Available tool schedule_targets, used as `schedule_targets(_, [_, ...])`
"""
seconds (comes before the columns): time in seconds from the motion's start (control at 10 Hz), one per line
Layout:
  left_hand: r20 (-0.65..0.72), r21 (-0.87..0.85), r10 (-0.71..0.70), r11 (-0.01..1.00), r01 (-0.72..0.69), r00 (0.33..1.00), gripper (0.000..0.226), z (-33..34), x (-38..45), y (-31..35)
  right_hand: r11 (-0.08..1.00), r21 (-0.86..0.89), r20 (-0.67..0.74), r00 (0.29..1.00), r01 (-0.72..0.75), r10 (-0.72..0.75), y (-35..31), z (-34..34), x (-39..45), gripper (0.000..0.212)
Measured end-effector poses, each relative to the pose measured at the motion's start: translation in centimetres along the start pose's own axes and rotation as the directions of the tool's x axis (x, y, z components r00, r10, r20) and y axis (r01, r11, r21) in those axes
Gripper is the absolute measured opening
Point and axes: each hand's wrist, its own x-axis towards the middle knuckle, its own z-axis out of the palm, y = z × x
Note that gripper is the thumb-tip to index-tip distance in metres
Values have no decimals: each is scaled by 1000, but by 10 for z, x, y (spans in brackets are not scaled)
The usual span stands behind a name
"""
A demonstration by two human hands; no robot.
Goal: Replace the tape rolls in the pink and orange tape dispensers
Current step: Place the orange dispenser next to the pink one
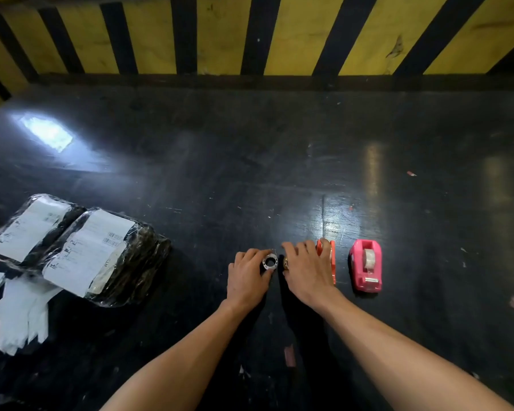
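Observation:
A pink tape dispenser (365,266) stands on the dark table at the right with a clear tape roll seated in it. Left of it an orange tape dispenser (332,259) is mostly covered by my right hand (304,269), whose fingers reach over its far end. A small brownish roll (285,261) peeks out beside that hand's thumb; whether the hand grips it is unclear. My left hand (248,278) pinches a small white ring-shaped tape core (269,262) between thumb and fingers, just left of my right hand.
Two black plastic-wrapped parcels (80,247) with white labels lie at the left, with white paper strips (21,318) in front of them. A yellow-and-black striped wall (250,34) borders the table's far edge. Small scraps dot the table (279,149).

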Motion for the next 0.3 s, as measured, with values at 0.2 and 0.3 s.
schedule_targets(0.2, [69,-99,-46,994,52,997,65,-6,0,5,996,88,-155,988,-7,21,4,-15,-11,52])
schedule_targets(0.3, [86,-199,-111,972,126,990,71,-10,-7,9,991,135,-231,971,-24,55,3,-25,-23,42])
